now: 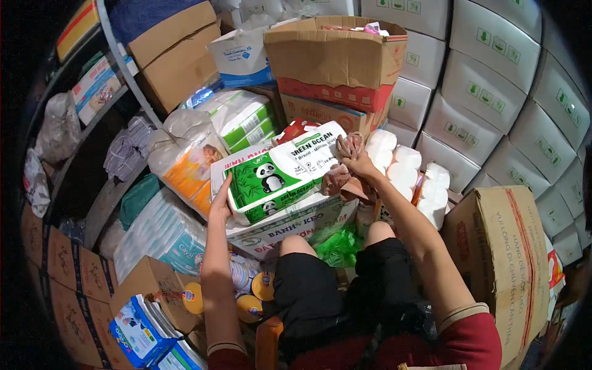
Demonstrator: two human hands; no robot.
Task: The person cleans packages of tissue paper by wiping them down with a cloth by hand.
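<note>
A white and green Green Ocean pack [302, 157] with pandas printed on it lies tilted in front of me, above a white carton [296, 227] with green and dark lettering. My left hand [221, 200] grips the pack's left end, thumb along the edge. At its right end, my right hand [359, 161] is closed on a crumpled brownish-pink cloth [339, 179], which rests against the pack. Part of the cloth hangs below that hand. Green plastic [341, 246] lies between my knees, under the carton's front.
White rolls in wrapping [404, 169] stand right of the cloth. A large brown carton [496, 265] is near my right side. Stacked white boxes [475, 92] form the back wall. On the left are wrapped paper packs [160, 237], yellow-lidded cans [250, 306] and a metal shelf [111, 98].
</note>
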